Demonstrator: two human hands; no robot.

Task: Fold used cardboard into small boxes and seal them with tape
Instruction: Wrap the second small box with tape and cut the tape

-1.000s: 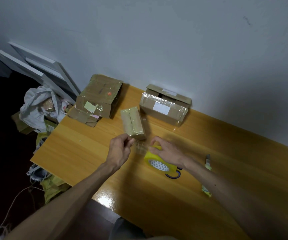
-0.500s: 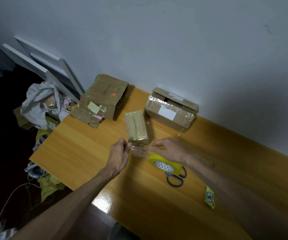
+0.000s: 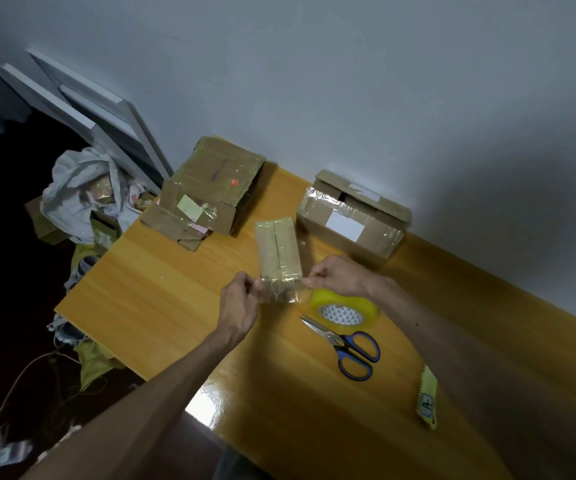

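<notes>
**Tape stretched taut at the end of a small box**

A strip of clear tape [image 3: 279, 291] is held flat between the person's two hands, right at the near end of the small box [image 3: 278, 249]. The left hand [image 3: 240, 306] pinches the strip's left edge between thumb and fingertips. The right hand [image 3: 340, 277] pinches the right edge the same way. Whether the strip already touches the cardboard is hard to tell, since it is see-through and overlaps the box's near edge.

The small box lies lengthwise on the wooden table [image 3: 162, 296], roughly in the middle, with its flaps closed and a seam running down its top. Just beside the right hand, the yellow tape roll [image 3: 343, 308] lies on its side on the table. I cannot tell whether the strip is still joined to it. The blue-handled scissors [image 3: 345, 344] lie closed just in front of the roll, blades pointing toward the hands. Further right, near the table's front edge, lies a yellow cutter [image 3: 427, 398].

Behind the small box, against the wall [image 3: 349, 81], stands a taped box with a white label [image 3: 349, 216], its top flaps partly open. To its left sits a larger worn box [image 3: 210, 192] on flattened cardboard at the table's corner. Off the table to the left, a white bag [image 3: 78, 188] sits among scraps, and white boards [image 3: 82, 102] lean against the wall.
</notes>
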